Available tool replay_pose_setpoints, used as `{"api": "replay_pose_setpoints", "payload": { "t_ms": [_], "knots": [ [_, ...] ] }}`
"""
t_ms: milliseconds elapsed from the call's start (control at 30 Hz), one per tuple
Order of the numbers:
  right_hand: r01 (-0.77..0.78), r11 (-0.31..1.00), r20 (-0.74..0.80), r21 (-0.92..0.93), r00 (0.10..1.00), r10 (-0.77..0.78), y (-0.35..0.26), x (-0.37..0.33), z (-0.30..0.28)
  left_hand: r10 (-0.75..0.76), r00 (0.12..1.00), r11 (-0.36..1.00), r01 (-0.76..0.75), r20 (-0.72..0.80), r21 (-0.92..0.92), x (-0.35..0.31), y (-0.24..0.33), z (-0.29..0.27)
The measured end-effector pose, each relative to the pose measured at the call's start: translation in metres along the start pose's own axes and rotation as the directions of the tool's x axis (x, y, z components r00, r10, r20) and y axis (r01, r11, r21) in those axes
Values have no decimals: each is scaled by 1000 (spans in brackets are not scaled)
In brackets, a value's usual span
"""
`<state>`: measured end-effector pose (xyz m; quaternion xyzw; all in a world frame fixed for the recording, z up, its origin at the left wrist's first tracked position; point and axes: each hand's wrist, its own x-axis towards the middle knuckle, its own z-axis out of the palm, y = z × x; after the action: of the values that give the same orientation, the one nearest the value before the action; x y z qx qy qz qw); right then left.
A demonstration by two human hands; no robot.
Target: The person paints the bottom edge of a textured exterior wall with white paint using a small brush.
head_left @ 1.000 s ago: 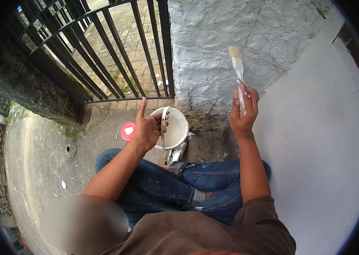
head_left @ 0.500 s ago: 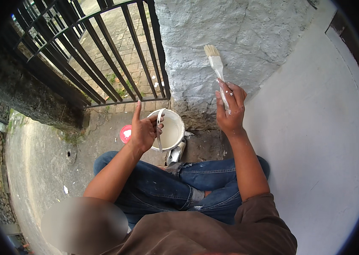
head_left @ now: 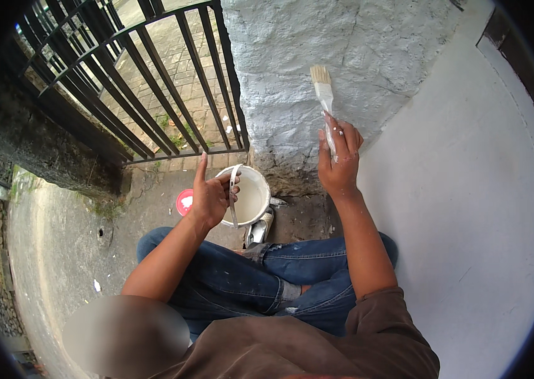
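My right hand (head_left: 341, 165) is closed round the handle of a paintbrush (head_left: 325, 95), its pale bristles pointing up against the rough, whitish wall (head_left: 279, 76). Specks of white paint dot the fingers. My left hand (head_left: 209, 199) is hooked by its curled fingers under the handle (head_left: 233, 201) of a white bucket (head_left: 266, 189), thumb pointing up. Pale liquid paint fills part of the bucket, which stands on the ground in front of my crossed legs.
A dark metal gate (head_left: 172, 88) meets the wall on the left. Beside the bucket lie a red lid (head_left: 185, 201) with white paint on it and a paint-marked shoe (head_left: 259, 228). A smooth pale wall (head_left: 462, 208) rises close on my right.
The brush has shifted slightly and its bristles now stand more upright, still before the rough wall. My left hand keeps its hold on the bucket handle. The view has moved a little.
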<state>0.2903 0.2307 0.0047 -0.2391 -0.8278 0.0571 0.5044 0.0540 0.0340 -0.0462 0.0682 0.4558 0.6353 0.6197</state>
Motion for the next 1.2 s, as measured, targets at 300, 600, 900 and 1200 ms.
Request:
{"api": "replay_pose_setpoints", "payload": {
  "t_ms": [300, 600, 900, 1200],
  "knots": [
    [41, 998, -65, -48, 997, -44, -6, 20, -10, 13, 1000, 1000, -13, -16, 2, 2, 1, 3],
    [-27, 999, -87, 38, 996, 30, -12, 3, -8, -12, 1000, 1000, 12, -17, -3, -1, -1, -1],
    [-205, 918, -40, 339, 972, 232, -20, 17, -6, -9, 999, 999, 10, -31, 35, 0, -1, 2],
    [-114, 993, -61, 24, 991, 116, -30, 29, -4, -14, 998, 1000, 15, -56, 26, 2, -2, -1]
  ]
}}
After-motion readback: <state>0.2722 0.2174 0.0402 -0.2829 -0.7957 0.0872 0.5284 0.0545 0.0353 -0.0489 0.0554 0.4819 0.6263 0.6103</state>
